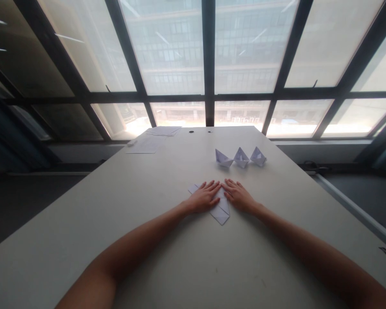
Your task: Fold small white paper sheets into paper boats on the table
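A folded sheet of white paper [221, 213] lies flat on the table, with crease lines and pointed corners showing. My left hand [205, 196] rests flat across its middle, fingers stretched out, covering much of it. At the paper's right edge lies my right hand [238, 194], palm down and fingers extended, its fingertips close to those of the left. Neither hand grips anything. Beyond the hands stand three folded paper boats in a row: a left boat [223, 159], a middle boat [241, 158] and a right boat [258, 157].
The long white table [122, 240] narrows away toward tall windows [167, 47] with dark frames. Flat paper sheets [143, 144] lie at its far left, with a small whitish object [131, 143] beside them. Dark curtains [13, 128] hang at the sides.
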`<state>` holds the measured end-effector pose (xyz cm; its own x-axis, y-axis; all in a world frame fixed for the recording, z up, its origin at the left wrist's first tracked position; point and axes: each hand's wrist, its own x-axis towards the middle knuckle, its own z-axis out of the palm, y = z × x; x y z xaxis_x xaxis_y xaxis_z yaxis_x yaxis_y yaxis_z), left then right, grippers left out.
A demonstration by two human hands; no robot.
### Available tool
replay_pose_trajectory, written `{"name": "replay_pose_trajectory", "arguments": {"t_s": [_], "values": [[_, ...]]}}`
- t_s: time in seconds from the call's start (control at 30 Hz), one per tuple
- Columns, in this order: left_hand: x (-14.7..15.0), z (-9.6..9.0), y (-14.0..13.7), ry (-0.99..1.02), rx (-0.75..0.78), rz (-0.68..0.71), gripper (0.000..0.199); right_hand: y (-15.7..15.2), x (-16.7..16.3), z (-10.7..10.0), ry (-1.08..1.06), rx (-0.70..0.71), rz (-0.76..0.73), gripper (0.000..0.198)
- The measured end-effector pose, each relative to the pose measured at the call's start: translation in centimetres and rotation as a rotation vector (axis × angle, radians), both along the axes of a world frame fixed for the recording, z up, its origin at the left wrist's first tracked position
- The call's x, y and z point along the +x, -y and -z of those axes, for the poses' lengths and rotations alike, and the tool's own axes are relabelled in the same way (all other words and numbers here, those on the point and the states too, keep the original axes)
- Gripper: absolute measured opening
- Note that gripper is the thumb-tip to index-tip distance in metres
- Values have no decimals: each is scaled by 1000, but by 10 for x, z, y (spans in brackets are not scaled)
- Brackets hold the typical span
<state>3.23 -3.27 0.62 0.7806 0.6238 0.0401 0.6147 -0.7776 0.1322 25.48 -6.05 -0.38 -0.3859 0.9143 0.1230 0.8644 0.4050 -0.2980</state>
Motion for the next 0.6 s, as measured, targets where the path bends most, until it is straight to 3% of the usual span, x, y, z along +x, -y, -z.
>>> {"name": "replay_pose_trajectory", "arguments": {"t_s": [0.6], "values": [[1, 1, 1, 12, -7, -50, 68, -2, 0, 4, 0, 12, 7, 53]]}}
